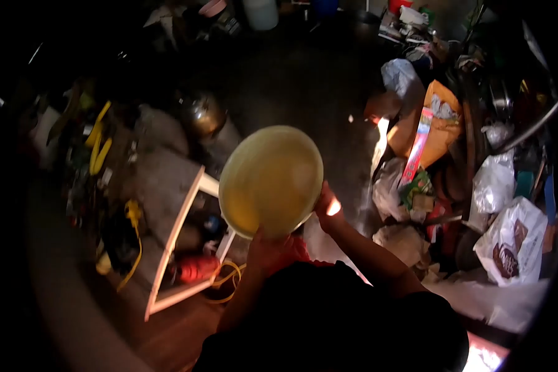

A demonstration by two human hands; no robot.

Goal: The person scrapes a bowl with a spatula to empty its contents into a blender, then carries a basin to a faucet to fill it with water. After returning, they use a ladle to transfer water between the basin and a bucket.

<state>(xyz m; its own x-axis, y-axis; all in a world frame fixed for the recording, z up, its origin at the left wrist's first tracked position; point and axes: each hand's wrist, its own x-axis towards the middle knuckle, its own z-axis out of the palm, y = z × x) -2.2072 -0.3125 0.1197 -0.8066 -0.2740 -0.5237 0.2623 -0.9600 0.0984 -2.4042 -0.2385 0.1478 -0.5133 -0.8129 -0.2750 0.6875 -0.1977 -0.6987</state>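
A large round yellowish basin or bowl is held in front of my body, its wide face turned up toward the camera. My left hand grips its near edge at the bottom, with the fingers partly hidden. At its lower right edge, my right hand holds the rim, and a bright patch of light falls on that hand. Yellow tone is stronger in the lower left of the bowl; whether it holds anything I cannot tell.
Left of the bowl lies a wooden frame beside a red object and a yellow cord. A shiny round pot stands beyond. On the right are plastic bags, an orange bag and a long red box.
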